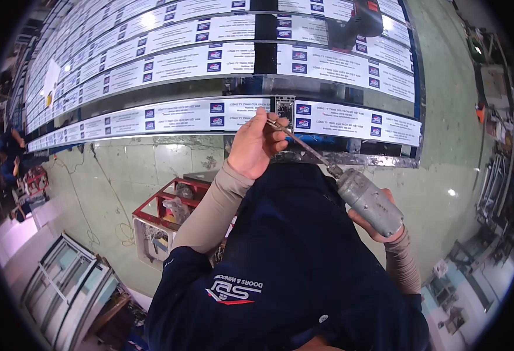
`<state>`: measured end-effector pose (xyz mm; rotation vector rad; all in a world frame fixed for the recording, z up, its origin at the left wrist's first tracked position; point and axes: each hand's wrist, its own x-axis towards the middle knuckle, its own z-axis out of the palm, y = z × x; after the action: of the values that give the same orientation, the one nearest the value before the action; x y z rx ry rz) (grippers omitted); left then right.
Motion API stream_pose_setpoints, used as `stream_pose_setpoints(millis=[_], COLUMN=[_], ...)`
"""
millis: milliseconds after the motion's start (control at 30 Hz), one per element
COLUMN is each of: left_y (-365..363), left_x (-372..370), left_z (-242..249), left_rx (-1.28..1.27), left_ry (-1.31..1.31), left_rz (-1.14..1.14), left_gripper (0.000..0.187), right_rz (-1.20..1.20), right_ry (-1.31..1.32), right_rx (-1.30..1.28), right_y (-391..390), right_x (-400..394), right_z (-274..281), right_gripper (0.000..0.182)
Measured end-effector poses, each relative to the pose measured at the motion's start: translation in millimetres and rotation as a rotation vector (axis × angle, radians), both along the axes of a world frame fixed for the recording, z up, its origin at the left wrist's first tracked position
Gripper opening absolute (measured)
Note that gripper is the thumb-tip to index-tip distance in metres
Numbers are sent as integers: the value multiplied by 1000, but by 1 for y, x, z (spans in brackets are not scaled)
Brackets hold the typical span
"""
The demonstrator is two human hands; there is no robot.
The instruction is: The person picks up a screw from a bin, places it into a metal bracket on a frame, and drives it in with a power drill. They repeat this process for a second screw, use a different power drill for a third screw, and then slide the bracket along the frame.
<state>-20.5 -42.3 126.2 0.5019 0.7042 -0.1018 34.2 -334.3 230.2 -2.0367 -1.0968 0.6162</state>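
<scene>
My right hand point(380, 219) is wrapped round a grey, cylindrical metal power tool point(369, 202) on my right; its grip is hidden. From the tool's nose a long thin bit point(307, 147) slants up and left. My left hand point(254, 144) is closed on the far end of that bit, thumb and fingers pinched together. Just beyond the fingertips lies a small dark metal connector piece point(284, 112). It sits between a long white-filmed profile point(178, 115) on the left and a shorter white-filmed profile point(356, 121) on the right.
Several more film-covered profiles point(175, 61) lie in rows across a metal-framed table point(380, 159). A dark cordless drill point(359, 23) rests on them. Below my left arm stands a red-framed tool crate point(157, 216). A yellow cord point(127, 235) trails on the floor. Other people point(12, 149) are far left.
</scene>
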Motion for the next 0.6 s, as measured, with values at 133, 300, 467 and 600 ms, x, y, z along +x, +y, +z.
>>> stream_pose_setpoints(millis=[133, 300, 467, 600], left_y=[0, 38, 103, 101], left_x=[23, 36, 31, 13], left_z=[17, 20, -36, -34], left_rx=[-73, -86, 146, 176], left_ry=[-91, -133, -111, -27], left_rz=[-148, -342, -244, -383], left_gripper=[36, 34, 28, 21], right_rz=[-128, -208, -172, -615], right_ry=[29, 55, -1, 412], right_rx=[-135, -233, -258, -157], right_y=[15, 34, 34, 14], right_x=[2, 3, -17, -54], right_z=[30, 45, 10, -22], right_gripper=[33, 40, 44, 42])
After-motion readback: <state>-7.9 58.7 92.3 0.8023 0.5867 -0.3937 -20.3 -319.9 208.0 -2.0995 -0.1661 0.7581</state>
